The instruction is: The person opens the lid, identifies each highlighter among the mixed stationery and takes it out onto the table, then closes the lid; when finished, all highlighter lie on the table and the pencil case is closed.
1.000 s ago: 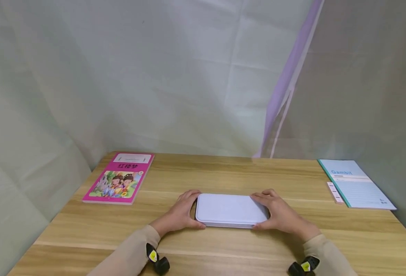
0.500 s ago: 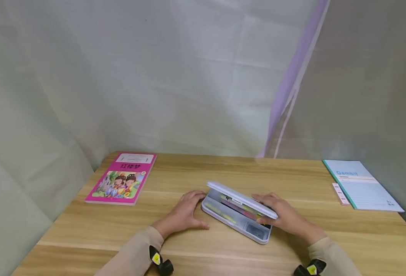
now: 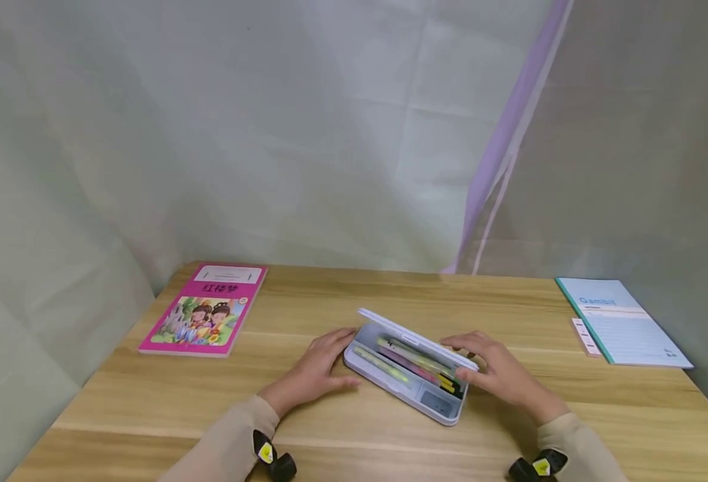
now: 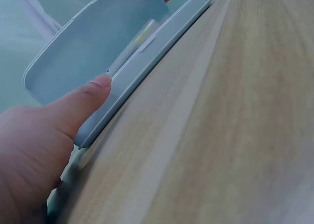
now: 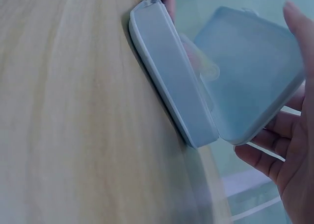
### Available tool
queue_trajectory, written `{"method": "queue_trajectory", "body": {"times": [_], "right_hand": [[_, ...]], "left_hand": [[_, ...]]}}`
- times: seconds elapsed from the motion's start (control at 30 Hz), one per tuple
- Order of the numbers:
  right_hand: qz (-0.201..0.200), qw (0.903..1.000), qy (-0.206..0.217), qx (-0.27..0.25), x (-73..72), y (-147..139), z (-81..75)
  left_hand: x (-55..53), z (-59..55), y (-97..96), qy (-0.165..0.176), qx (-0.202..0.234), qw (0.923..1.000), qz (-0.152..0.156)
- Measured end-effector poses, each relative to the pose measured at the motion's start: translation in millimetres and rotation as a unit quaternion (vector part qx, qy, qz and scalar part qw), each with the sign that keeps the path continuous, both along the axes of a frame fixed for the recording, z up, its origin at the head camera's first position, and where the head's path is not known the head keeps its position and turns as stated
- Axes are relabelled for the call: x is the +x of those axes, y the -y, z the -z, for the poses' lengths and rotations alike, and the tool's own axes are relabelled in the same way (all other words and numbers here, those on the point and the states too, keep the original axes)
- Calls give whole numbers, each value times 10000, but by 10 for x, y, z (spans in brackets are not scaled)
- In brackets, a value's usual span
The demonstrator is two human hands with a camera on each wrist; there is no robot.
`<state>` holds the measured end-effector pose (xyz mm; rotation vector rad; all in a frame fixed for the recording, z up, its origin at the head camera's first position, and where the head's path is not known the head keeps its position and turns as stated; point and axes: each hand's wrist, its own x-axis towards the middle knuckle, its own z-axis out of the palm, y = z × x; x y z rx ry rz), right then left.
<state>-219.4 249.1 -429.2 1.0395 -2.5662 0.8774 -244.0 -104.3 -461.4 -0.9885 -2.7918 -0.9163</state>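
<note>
A pale pencil case (image 3: 414,395) lies at a slant on the wooden table, its hinged lid (image 3: 417,338) raised. Several pens (image 3: 420,365) lie inside; at the right end of the tray is a small compartment (image 3: 440,404). My left hand (image 3: 314,371) is at the case's left end, its thumb (image 4: 83,101) extended near the front wall and its other fingertips by the back corner. Behind the lid's right end is my right hand (image 3: 495,368). Its fingers (image 5: 262,158) are at the lid's outer side, and its thumb (image 5: 299,30) stands apart from the lid.
A pink book (image 3: 203,311) lies at the table's left back. On the right are a light blue notebook (image 3: 625,325) and a small pale strip (image 3: 585,337) beside it. A hanging curtain (image 3: 306,134) stands behind the table.
The case was closed and straight between both hands. It has turned to a slant, and its lid has risen, baring the pens. My right thumb has left the lid's inner edge.
</note>
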Motion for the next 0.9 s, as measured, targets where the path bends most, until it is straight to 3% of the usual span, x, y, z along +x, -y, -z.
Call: {"method": "queue_trajectory", "body": {"times": [0.27,0.5,0.9], "right_hand": [[321,9988,345,-151,73,15,-72],[311,9972,618,-300,72,0,-102],[197,9961,829,-227,-24,-64,-190]], "left_hand": [[71,-13,0,-177,-161,9996,-124],[86,-30,6,-459,-165,9985,-236],[-6,-16,-3,-163,-19,9998,-68]]}}
